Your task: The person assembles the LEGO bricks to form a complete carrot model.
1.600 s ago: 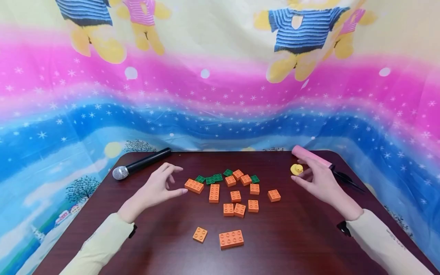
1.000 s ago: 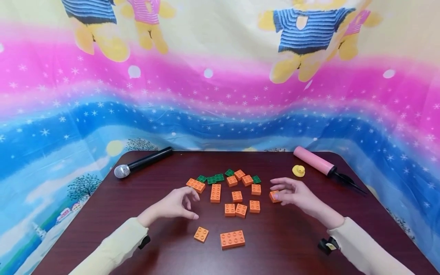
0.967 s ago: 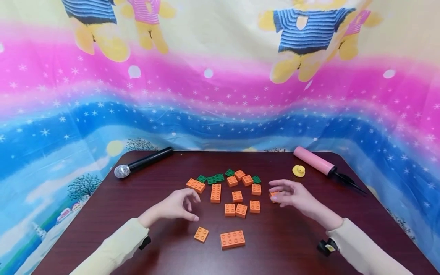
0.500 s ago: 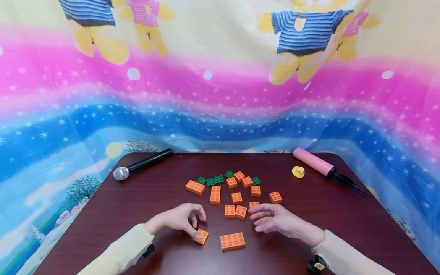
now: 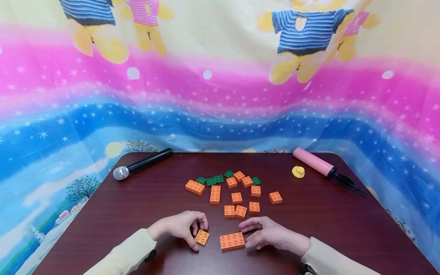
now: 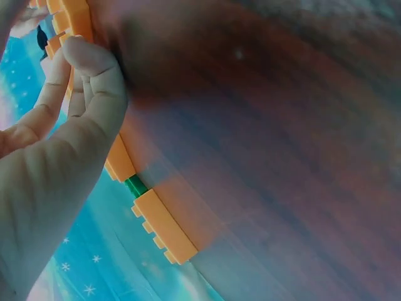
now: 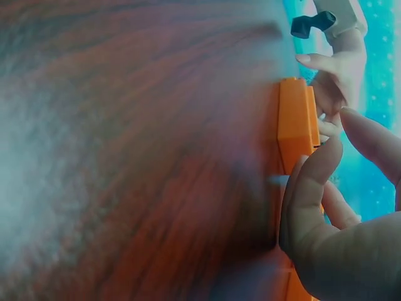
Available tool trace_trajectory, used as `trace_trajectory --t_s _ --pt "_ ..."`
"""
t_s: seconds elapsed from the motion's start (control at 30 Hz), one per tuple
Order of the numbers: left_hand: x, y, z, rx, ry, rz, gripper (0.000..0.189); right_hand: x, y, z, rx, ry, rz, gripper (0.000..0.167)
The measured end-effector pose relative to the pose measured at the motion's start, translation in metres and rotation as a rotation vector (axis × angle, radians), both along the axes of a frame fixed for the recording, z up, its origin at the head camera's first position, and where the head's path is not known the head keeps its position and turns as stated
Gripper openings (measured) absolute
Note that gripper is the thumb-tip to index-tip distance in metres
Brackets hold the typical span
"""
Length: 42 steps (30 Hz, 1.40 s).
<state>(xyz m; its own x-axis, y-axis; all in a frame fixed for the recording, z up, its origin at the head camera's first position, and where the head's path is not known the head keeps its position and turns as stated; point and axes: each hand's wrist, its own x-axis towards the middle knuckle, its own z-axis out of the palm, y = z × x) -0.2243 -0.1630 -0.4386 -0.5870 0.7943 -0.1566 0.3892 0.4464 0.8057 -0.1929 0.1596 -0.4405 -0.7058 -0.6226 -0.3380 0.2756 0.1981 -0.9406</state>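
My left hand (image 5: 183,225) is low over the table, its bent thumb and fingers parted around a small orange four-stud toy brick (image 5: 202,237). Whether the fingers touch that brick I cannot tell. Beside it lies a longer orange brick (image 5: 232,241) with two rows of studs. My right hand (image 5: 269,233) is at this brick's right end, thumb at the near side and fingers at the far side, apparently without a firm grip. In the right wrist view, the right hand (image 7: 338,232) is close to an orange brick (image 7: 296,125), thumb and fingers apart.
Farther back on the dark table (image 5: 144,202) lie loose orange bricks (image 5: 215,194) and green bricks (image 5: 215,180). A microphone (image 5: 142,164) lies at the left. A yellow rubber duck (image 5: 298,172) and a pink hand pump (image 5: 314,162) are at the right. A printed cloth (image 5: 220,95) hangs behind.
Both hands have come down toward the near bricks. My right hand has moved left from near the duck, past the lone orange brick. My left hand has moved right and nearer, around the small brick.
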Motion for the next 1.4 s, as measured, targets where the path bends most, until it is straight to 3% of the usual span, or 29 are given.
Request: trace_trajectory --t_s 0.4,0.73,1.0,1.27,1.4 --pt "0.002 0.004 -0.005 -0.038 0.058 0.055 0.041 0.005 -0.009 -0.008 0.057 0.082 -0.055 0.054" --pt "0.003 0.005 -0.007 -0.024 0.107 0.053 0.035 0.007 -0.015 -0.008 0.136 0.164 -0.067 0.055" --pt "0.003 0.009 -0.008 -0.038 0.165 0.088 0.034 0.007 -0.019 -0.010 0.160 0.207 -0.069 0.053" --pt "0.003 0.011 -0.007 -0.054 0.181 0.107 0.033 0.007 -0.023 -0.010 0.186 0.255 -0.079 0.050" --pt "0.003 0.013 -0.008 -0.059 0.232 0.101 0.030 0.007 -0.024 -0.011 0.208 0.284 -0.082 0.046"
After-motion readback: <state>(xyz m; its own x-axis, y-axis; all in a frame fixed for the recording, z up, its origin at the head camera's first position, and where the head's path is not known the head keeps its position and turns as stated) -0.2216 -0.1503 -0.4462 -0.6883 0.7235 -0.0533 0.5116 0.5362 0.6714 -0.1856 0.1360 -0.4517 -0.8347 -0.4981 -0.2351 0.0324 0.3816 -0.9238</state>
